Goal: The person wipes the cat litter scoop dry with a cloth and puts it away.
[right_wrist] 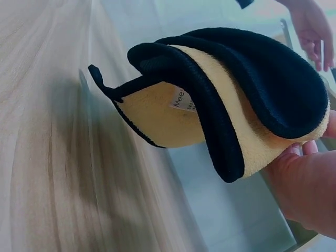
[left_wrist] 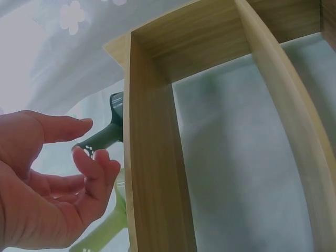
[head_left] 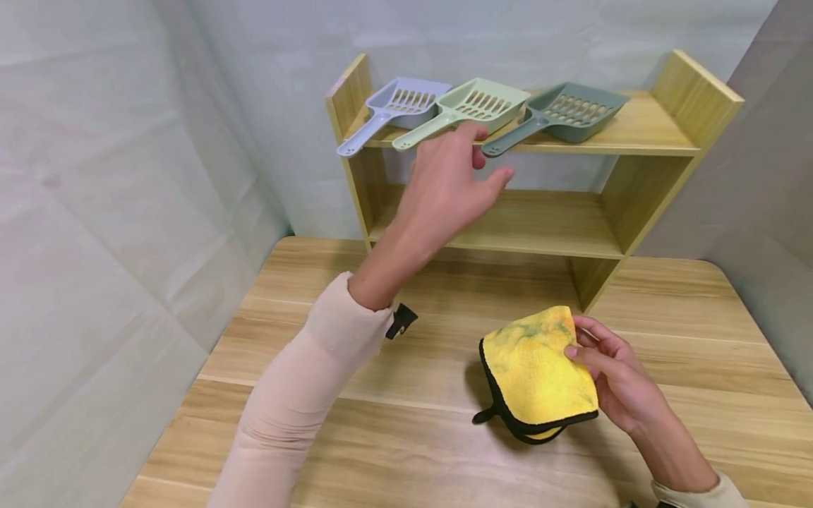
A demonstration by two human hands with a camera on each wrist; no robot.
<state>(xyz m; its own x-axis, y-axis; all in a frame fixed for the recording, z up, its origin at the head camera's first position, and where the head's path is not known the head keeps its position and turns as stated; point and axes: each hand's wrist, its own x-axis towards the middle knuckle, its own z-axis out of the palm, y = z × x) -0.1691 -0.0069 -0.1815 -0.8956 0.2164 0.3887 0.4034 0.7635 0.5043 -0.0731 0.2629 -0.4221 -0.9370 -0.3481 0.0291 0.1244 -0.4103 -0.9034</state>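
My right hand [head_left: 625, 384] pinches a folded yellow cloth [head_left: 536, 370] with black trim by its right side, thumb on top. In the right wrist view the cloth [right_wrist: 257, 142] shows its folded layers, a white label and a small black loop. My left hand [head_left: 447, 176] is raised at the upper shelf's front edge, thumb and fingers apart and holding nothing. Its fingertips are near the handles of a dark green litter scoop [head_left: 574, 113] and a light green litter scoop [head_left: 479, 106]. In the left wrist view the dark green handle [left_wrist: 102, 137] appears just beyond the fingertips.
A lavender litter scoop [head_left: 406, 102] lies at the left of the top shelf, its handle jutting over the edge. The wooden shelf unit [head_left: 654, 150] stands at the back of the wooden table [head_left: 394, 430]. Pale fabric [head_left: 127, 176] hangs behind and at the sides.
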